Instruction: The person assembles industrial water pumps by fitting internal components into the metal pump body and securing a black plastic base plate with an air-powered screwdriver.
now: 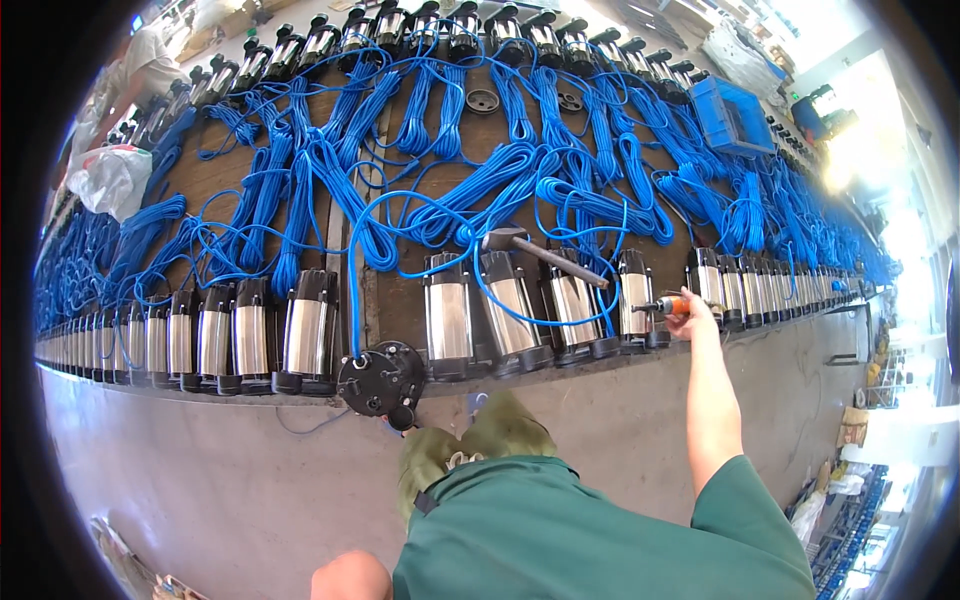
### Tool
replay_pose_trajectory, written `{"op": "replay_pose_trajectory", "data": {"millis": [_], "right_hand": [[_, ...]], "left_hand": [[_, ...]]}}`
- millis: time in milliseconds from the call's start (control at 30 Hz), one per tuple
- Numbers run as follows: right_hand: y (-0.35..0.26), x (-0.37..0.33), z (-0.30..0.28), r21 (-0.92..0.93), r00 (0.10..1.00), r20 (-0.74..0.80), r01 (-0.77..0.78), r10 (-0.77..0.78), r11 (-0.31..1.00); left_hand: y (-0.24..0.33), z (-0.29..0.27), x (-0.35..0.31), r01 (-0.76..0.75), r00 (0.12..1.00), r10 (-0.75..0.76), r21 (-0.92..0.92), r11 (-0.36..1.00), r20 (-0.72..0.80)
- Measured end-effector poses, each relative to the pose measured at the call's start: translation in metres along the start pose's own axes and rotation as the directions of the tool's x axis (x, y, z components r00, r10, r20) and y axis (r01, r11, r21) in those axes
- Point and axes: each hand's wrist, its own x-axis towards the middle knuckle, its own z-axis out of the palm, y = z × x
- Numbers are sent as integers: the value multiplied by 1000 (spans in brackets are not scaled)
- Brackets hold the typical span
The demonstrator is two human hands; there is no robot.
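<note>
My right hand [698,312] is closed around an orange and black power screwdriver [672,305], its tip pointing left over the near row of pumps. Below the bench edge, in front of my legs, one pump [380,378] turns its round black end toward me, and a blue cable rises from it. Only a bent part of my left arm [350,577] shows at the lower edge; the left hand is not visible. A hammer [560,262] lies across the tops of the pumps [513,305] left of my right hand.
Steel and black pumps [252,325] line the bench's near edge, with another row [425,30] along the far edge. Bundled blue cables [470,195] cover the brown bench top between them. A blue crate [732,117] sits far right, a plastic bag [110,180] far left, near another person [150,65].
</note>
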Motion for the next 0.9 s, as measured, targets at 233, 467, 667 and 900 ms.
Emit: {"op": "replay_pose_trajectory", "data": {"millis": [233,467,667,900], "right_hand": [[-9,-5,4,595,983,181,-83,-33,800],[-36,-178,-9,900,645,139,234,-751,367],[82,-420,79,558,74,-378,813,-923,-164],[235,-534,161,681,-255,609,653,-751,330]], "left_hand": [[-5,5,-30,86,905,106,423,902,-412],[54,-94,-209,739,564,427,663,121,-707],[49,-183,-356,834,523,184,454,-315,-832],[22,-224,-387,650,760,306,659,-379,-573]]}}
